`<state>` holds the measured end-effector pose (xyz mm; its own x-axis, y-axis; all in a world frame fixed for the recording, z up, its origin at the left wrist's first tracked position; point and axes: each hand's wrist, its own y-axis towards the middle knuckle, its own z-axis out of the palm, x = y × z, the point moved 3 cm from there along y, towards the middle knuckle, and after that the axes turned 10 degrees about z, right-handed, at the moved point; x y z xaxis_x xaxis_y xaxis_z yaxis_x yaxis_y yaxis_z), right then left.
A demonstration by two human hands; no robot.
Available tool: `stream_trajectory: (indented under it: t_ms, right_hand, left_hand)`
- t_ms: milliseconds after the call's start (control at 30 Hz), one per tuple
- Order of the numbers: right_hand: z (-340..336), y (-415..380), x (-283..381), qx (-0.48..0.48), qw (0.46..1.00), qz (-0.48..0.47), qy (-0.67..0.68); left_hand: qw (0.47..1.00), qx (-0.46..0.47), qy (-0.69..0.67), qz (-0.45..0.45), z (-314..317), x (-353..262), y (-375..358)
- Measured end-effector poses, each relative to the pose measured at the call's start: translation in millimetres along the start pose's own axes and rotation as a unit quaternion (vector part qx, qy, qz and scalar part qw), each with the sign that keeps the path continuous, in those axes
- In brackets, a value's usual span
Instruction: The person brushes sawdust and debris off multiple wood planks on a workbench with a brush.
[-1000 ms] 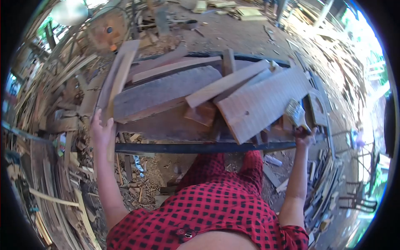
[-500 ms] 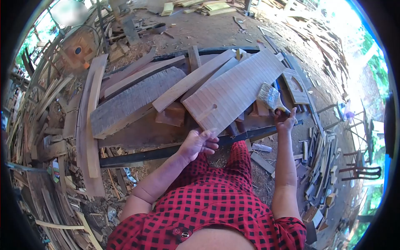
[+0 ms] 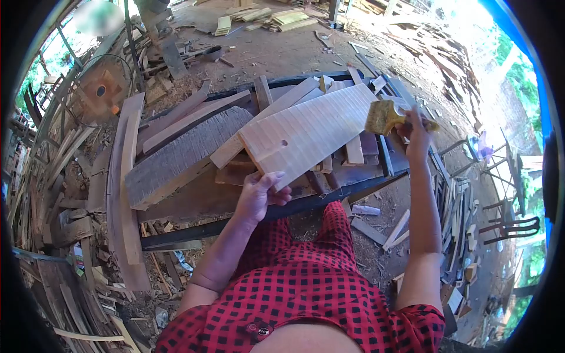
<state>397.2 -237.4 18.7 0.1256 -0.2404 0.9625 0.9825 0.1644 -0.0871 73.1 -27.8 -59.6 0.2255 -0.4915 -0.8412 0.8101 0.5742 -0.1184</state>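
My left hand grips the near lower corner of a wide wooden board, thumb on top and fingers curled beneath. The board has a small round hole towards its near end and lies tilted over other planks. In my right hand is a wide paintbrush with a yellowish handle, its bristles pointing left at the board's far right end. Beneath and beside the board lie a long narrow plank and a thick grey weathered beam.
A low worktable with a dark edge carries the lumber. Long planks stick out at its left. Scrap wood is heaped on the ground to the right, near a dark metal chair frame. Stacked boards lie farther back.
My right hand has lifted and turned the paintbrush, now level beside the board's far end. My left hand, still on the board's corner, and the board have shifted slightly left in view.
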Motion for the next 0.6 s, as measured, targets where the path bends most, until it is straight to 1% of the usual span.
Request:
stream_trajectory:
  t_ms: [33, 67, 100, 133, 167, 200, 233, 300, 367, 433, 500, 567, 600]
  right_hand:
    - [9.7, -0.4, 4.6, 0.045, 0.991, -0.062, -0.106]
    - [20.4, -2.3, 6.8, 0.088, 0.966, -0.123, -0.209]
    - [29.1, -4.1, 4.5, 0.066, 0.938, -0.122, -0.317]
    - [47.4, -25.6, 9.5, 0.08, 0.918, -0.117, -0.371]
    - [67.2, -48.3, 13.5, 0.096, 0.894, -0.112, -0.423]
    - [79.8, -58.2, 10.1, 0.11, 0.847, -0.23, -0.466]
    - [94.5, -72.7, 9.0, 0.122, 0.785, -0.343, -0.501]
    - [120.3, -106.6, 2.9, 0.194, 0.783, -0.275, -0.523]
    - [148.1, -137.9, -6.4, 0.232, 0.734, -0.349, -0.535]
    - [174.6, -173.0, -13.2, 0.303, 0.707, -0.388, -0.507]
    - [196.3, -207.2, -14.2, 0.384, 0.691, -0.43, -0.436]
    - [215.1, -237.8, -9.7, 0.422, 0.734, -0.389, -0.364]
    - [225.0, -240.4, -11.7, 0.415, 0.738, -0.389, -0.364]
  left_hand:
    - [1.0, 0.0, -0.007, 0.007, -4.2, -3.9, -5.2]
    - [1.0, 0.002, -0.005, 0.006, -9.6, -5.9, -9.6]
    - [1.0, -0.008, -0.01, 0.009, -15.7, -7.5, -14.7]
    - [1.0, -0.019, -0.014, 0.012, -22.2, -8.6, -20.4]
    - [1.0, -0.008, -0.023, 0.017, -30.8, -5.6, -24.1]
    - [1.0, -0.008, -0.021, 0.018, -37.9, -4.1, -28.0]
    - [1.0, -0.004, -0.017, 0.02, -43.3, -3.4, -31.6]
    - [1.0, 0.002, -0.011, 0.023, -50.7, -2.6, -36.6]
    - [1.0, -0.011, 0.0, 0.0, -55.3, 0.2, -39.1]
    - [1.0, -0.009, 0.003, -0.002, -58.2, 3.2, -39.3]
    - [1.0, -0.002, 0.009, -0.005, -57.4, 4.6, -39.3]
    - [1.0, 0.007, -0.002, 0.016, -56.2, 4.5, -40.6]
    - [1.0, 0.013, 0.003, 0.013, -58.4, 6.9, -40.8]
